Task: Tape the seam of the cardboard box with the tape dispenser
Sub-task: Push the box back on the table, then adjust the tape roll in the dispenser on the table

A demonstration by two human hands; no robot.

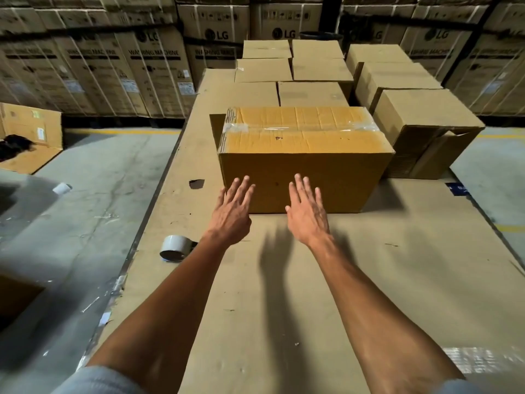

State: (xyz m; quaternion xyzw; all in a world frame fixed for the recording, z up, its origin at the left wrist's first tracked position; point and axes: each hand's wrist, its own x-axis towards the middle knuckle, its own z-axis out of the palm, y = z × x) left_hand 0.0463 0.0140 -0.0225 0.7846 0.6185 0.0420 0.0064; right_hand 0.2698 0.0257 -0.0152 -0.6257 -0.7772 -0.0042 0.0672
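Observation:
A closed brown cardboard box point(304, 155) stands on the cardboard-covered table point(369, 280), with clear tape running along its top seam point(298, 127). My left hand point(231, 211) and my right hand point(306, 211) reach side by side toward the box's near wall, fingers spread and empty, fingertips at or just short of the wall. A roll of tape point(176, 247) lies on its side at the table's left edge, left of my left forearm. Nothing touches it.
Several closed boxes point(312, 93) are packed on the table behind the taped one, and more stand at the right point(420, 120). Stacked washing-machine cartons point(142, 66) line the back. Left of the table is concrete floor point(93, 180) with flattened cardboard point(31, 137) and tape scraps.

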